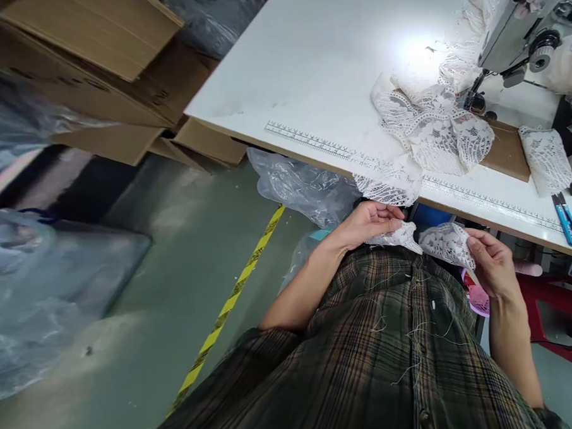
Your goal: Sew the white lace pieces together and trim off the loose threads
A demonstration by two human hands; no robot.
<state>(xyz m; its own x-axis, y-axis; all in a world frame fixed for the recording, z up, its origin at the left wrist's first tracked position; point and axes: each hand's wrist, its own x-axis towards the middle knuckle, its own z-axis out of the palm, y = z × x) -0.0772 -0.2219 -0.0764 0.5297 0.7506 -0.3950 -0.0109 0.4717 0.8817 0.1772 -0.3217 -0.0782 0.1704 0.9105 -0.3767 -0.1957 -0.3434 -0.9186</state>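
Observation:
A piece of white lace fabric stretches between my hands, just in front of my plaid shirt and below the table's edge. My left hand pinches its left end between thumb and fingers. At the opposite end, my right hand grips the lace with thumb and fingertips. More white lace lies bunched on the table and drapes over the edge above my left hand. That heap reaches back to the needle area of a sewing machine.
Printed ruler strips run along the white table's front edge. Blue thread snips and a folded lace bundle lie at right. Cardboard boxes and plastic bags stand left. A red stool is at lower right.

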